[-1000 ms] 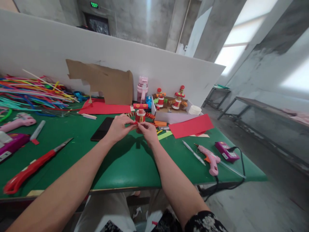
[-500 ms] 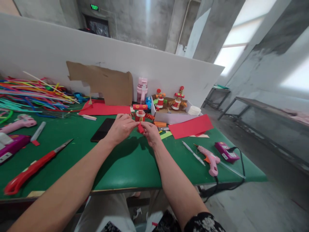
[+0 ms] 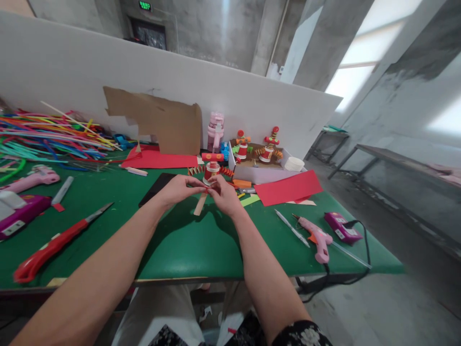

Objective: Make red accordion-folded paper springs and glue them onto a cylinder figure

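My left hand [image 3: 180, 188] and my right hand [image 3: 224, 194] meet above the green table [image 3: 180, 240], both pinched on a small paper strip [image 3: 200, 203] that is red at the top with a tan end hanging down. Just beyond my fingers stands a small red paper figure [image 3: 211, 169] with folded accordion arms. A black phone [image 3: 158, 186] lies under my left hand.
A white box [image 3: 252, 174] with two finished figures sits behind, red paper sheets [image 3: 288, 187] beside it. A pink glue gun [image 3: 317, 238] and pen lie right. Red scissors [image 3: 54, 245], another glue gun and a pile of coloured sticks [image 3: 46, 137] are left. Cardboard leans on the white wall.
The small red piece between my fingers has been unfolded into a longer strip whose tan end now hangs down. My hands stayed in about the same place.
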`<state>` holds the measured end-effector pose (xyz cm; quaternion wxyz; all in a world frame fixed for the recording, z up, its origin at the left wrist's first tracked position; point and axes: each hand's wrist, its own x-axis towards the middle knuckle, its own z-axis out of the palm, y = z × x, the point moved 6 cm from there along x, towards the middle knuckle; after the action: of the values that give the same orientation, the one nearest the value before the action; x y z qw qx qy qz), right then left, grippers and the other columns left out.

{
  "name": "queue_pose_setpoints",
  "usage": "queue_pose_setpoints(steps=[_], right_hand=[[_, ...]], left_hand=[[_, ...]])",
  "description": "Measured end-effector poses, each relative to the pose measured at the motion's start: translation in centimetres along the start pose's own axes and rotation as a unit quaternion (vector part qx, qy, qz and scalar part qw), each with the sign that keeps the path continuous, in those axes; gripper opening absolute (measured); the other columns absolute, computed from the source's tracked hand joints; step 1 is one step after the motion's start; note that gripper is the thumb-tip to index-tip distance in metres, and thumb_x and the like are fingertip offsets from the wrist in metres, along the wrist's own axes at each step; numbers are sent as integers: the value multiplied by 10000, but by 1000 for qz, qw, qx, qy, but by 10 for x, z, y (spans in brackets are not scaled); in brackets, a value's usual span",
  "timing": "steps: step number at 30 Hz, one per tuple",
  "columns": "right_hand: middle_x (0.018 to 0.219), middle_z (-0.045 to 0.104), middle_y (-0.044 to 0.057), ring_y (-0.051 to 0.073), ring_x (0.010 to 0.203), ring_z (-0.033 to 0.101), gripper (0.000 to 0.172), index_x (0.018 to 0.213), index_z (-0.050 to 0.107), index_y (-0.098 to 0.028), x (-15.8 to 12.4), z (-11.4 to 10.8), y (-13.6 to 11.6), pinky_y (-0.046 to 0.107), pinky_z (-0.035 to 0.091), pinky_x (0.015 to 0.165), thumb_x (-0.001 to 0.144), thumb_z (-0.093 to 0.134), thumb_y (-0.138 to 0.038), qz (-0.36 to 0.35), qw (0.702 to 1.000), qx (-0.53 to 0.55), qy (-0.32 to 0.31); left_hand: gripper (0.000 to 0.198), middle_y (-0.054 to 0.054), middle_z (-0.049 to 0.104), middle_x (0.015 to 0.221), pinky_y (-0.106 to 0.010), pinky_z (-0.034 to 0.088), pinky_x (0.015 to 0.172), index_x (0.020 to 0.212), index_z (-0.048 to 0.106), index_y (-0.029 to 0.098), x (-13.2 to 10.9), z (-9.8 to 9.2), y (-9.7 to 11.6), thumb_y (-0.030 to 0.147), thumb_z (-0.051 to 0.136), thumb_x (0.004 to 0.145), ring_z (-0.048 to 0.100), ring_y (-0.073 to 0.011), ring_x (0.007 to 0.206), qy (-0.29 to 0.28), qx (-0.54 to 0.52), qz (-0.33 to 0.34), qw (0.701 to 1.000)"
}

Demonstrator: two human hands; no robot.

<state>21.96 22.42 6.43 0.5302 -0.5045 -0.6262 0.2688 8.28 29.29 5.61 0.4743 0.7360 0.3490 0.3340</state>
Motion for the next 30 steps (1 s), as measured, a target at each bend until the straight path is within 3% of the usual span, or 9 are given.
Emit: queue_pose_setpoints(steps=[4, 7, 10, 13, 15, 17, 22, 30], right_hand=[[749, 649, -39, 170, 741, 616, 239, 941, 619, -257, 0, 2, -3, 313, 473, 804, 739, 633, -129, -5, 1000, -11, -2], [801, 662, -26, 161, 784, 623, 181, 912, 626, -252, 4, -6, 4, 288, 485, 806, 743, 686, -231, 9, 993, 73, 89], [761, 658, -26, 140, 726, 628, 117, 800, 604, -234, 5, -12, 25, 274, 508, 757, 786, 658, -337, 91, 952, 235, 174], [721, 676, -41, 130, 661, 637, 169, 773, 589, -227, 5, 3, 38, 286, 533, 727, 687, 735, -233, 186, 901, 375, 114], [770, 711, -34, 133, 692, 655, 237, 793, 605, -224, 4, 12, 36, 287, 541, 734, 624, 760, -164, 202, 886, 412, 65], [788, 723, -29, 128, 701, 657, 219, 803, 625, -221, 2, 16, 33, 270, 539, 720, 637, 763, -188, 200, 886, 414, 60], [708, 701, -37, 108, 661, 634, 210, 725, 630, -202, 0, 13, 31, 246, 535, 724, 625, 808, -253, 169, 906, 371, 118], [756, 731, -20, 129, 703, 667, 305, 738, 647, -198, 2, 9, 30, 276, 548, 756, 543, 858, -300, 142, 923, 340, 115]], left_hand=[[353, -76, 755, 743, -343, 485, 738, 714, 779, 201, -1, 3, 0, 504, 824, 539, 656, -234, 728, -5, -21, -6, 1000], [346, -65, 730, 692, -333, 468, 717, 673, 758, 197, 1, -1, -3, 492, 841, 512, 630, -210, 688, 46, -73, -14, 996], [384, -47, 709, 672, -329, 456, 715, 670, 741, 188, 3, -5, -8, 495, 857, 469, 602, -189, 673, 123, -140, -19, 982], [430, -43, 702, 677, -330, 457, 708, 676, 725, 180, 3, -5, -11, 507, 863, 434, 591, -181, 671, 170, -182, -18, 968], [443, -44, 706, 693, -333, 465, 718, 688, 719, 181, 3, -3, -11, 514, 859, 432, 604, -187, 689, 182, -198, -13, 963], [439, -48, 716, 718, -340, 473, 741, 702, 720, 182, 2, 0, -10, 511, 856, 446, 620, -197, 721, 177, -197, -6, 964], [415, -52, 729, 740, -350, 478, 792, 693, 730, 179, 1, 6, -9, 487, 870, 453, 631, -200, 754, 157, -194, -5, 968], [456, -32, 723, 703, -351, 486, 812, 680, 720, 187, 3, 14, -16, 497, 900, 399, 640, -188, 748, 147, -250, -21, 957]])
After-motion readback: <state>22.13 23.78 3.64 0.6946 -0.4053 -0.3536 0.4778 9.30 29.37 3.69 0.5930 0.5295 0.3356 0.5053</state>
